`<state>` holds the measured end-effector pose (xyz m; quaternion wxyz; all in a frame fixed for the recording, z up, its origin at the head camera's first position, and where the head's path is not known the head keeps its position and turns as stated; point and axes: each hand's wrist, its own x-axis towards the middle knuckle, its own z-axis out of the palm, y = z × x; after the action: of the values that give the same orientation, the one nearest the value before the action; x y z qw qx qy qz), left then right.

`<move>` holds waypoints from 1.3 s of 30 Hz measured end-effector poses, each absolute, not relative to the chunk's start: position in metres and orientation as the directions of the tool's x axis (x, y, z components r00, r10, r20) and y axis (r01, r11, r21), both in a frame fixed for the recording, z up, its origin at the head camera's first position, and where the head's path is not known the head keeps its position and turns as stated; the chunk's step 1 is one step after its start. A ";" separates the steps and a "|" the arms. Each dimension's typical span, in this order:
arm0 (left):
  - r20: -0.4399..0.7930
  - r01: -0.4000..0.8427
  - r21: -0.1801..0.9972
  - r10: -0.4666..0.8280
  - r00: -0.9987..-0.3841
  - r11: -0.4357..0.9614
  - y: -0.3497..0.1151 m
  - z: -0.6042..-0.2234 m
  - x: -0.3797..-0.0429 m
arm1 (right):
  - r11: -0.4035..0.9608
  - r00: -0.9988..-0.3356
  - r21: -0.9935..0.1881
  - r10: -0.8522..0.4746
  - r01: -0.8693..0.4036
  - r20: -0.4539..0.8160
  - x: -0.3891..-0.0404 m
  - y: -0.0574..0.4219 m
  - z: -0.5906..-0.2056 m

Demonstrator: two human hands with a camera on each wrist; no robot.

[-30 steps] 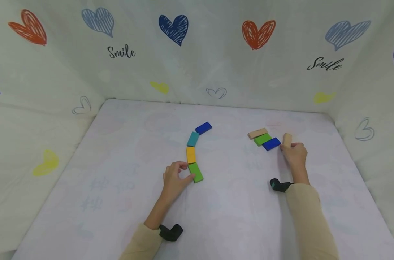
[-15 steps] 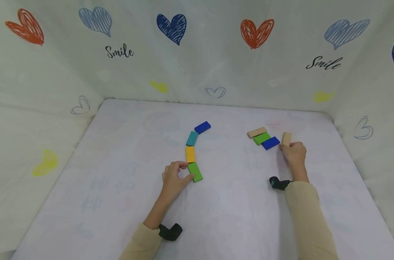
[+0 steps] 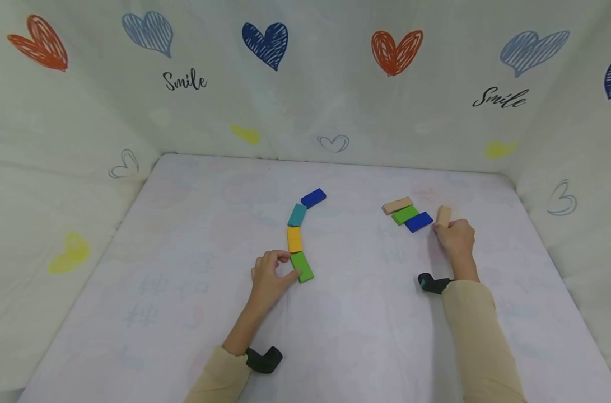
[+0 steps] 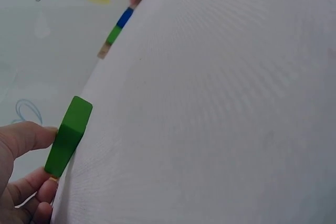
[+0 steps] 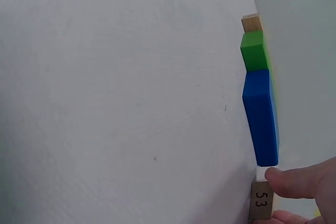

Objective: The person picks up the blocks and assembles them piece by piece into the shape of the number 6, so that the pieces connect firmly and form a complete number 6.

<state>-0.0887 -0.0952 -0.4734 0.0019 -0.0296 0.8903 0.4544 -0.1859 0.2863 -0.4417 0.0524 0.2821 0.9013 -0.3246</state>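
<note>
Left hand (image 3: 270, 277) touches the nearest green block (image 3: 302, 267); cannot tell if clamped. Right hand (image 3: 457, 238) pinches rightmost wooden block (image 3: 443, 216) on the table (image 3: 358, 313).

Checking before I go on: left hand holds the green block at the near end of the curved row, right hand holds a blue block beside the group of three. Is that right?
Not quite: the right hand holds a plain wooden block, not a blue one, as the right wrist view shows. The left hand does hold the near-end green block.
</note>
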 end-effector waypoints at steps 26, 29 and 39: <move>-0.036 -0.057 0.809 -0.048 -0.998 0.585 -0.096 -0.473 -0.088 | 0.652 -0.870 -0.586 0.438 0.481 -0.228 -0.158 0.277 -0.444; -0.036 -0.057 0.808 -0.047 -0.998 0.586 -0.096 -0.474 -0.088 | 0.649 -0.868 -0.586 0.441 0.485 -0.229 -0.153 0.274 -0.445; -0.019 -0.043 0.811 -0.047 -0.999 0.583 -0.097 -0.475 -0.088 | 0.627 -0.855 -0.587 0.433 0.513 -0.285 -0.137 0.262 -0.447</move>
<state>-0.0882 -0.0970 -0.4755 -0.0025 -0.0254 0.8898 0.4557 -0.1366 0.2624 -0.4469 0.0581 0.2627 0.9000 -0.3429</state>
